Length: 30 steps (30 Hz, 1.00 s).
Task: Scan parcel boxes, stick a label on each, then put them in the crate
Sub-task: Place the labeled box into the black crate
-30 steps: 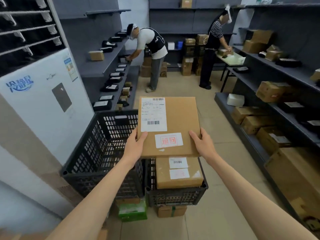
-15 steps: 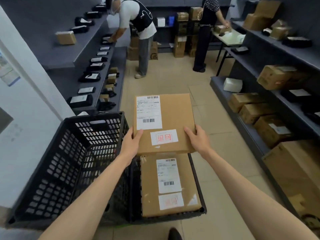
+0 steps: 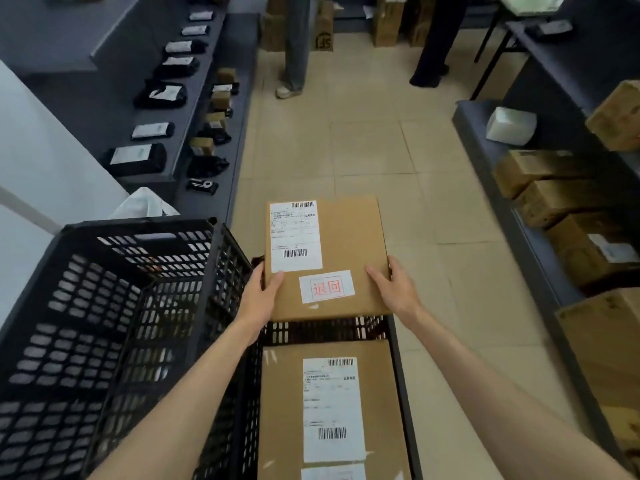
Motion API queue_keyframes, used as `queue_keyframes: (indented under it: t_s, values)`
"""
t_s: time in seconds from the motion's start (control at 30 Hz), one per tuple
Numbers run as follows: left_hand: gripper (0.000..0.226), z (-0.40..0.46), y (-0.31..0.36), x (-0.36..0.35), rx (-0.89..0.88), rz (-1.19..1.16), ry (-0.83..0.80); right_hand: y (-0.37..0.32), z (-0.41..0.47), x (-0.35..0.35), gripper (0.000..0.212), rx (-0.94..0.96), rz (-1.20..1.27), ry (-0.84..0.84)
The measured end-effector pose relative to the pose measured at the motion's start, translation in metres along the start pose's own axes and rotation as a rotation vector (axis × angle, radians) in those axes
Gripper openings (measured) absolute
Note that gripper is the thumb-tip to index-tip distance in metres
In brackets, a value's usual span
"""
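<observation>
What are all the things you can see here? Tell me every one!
Held box: one, brown, two white labels, above the right crate.
Box in crate: one, brown, inside the right crate.
Crates: two, black, bottom left and centre.
Black parcels: several, left shelf.
Brown boxes: several, right shelves.
White parcel: one, right low shelf.
People's legs: two pairs, far end.
Left hand: grips the held box.
Right hand: grips the held box.
</observation>
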<state>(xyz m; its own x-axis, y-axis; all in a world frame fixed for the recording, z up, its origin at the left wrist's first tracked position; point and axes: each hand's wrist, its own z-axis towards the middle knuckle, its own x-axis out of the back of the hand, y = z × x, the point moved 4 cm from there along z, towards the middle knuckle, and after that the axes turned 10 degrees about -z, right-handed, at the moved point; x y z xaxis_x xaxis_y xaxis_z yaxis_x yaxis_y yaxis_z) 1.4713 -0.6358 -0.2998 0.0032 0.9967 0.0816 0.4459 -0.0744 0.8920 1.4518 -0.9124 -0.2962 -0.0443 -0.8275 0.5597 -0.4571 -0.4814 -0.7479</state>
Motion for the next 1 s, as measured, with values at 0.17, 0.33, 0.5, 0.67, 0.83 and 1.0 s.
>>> queue_keyframes:
  t_s: [0.17, 0.33, 0.5, 0.67, 0.83, 1.0]
  values:
    - [0.056, 0.014, -0.040, 0.008, 0.104, 0.019, 0.015, 0.034, 0.009, -0.033, 0.043, -0.069, -0.027, -0.095]
    - [0.066, 0.020, -0.069, 0.016, 0.156, 0.023, 0.005, 0.053, 0.009, -0.047, 0.050, -0.103, -0.003, -0.131]
    - [0.059, 0.019, -0.064, 0.014, 0.135, 0.061, -0.012, 0.051, 0.009, -0.042, 0.047, -0.077, -0.003, -0.120]
    - [0.051, 0.019, -0.045, 0.016, 0.077, 0.092, -0.039, 0.041, 0.009, -0.032, 0.040, -0.059, -0.054, -0.095]
    - [0.062, 0.009, -0.056, 0.021, 0.107, 0.094, -0.024, 0.052, -0.002, -0.034, 0.045, -0.079, -0.041, -0.115]
    - [0.060, 0.008, -0.061, 0.019, 0.099, 0.087, -0.050, 0.058, -0.003, -0.036, 0.049, -0.095, -0.049, -0.112]
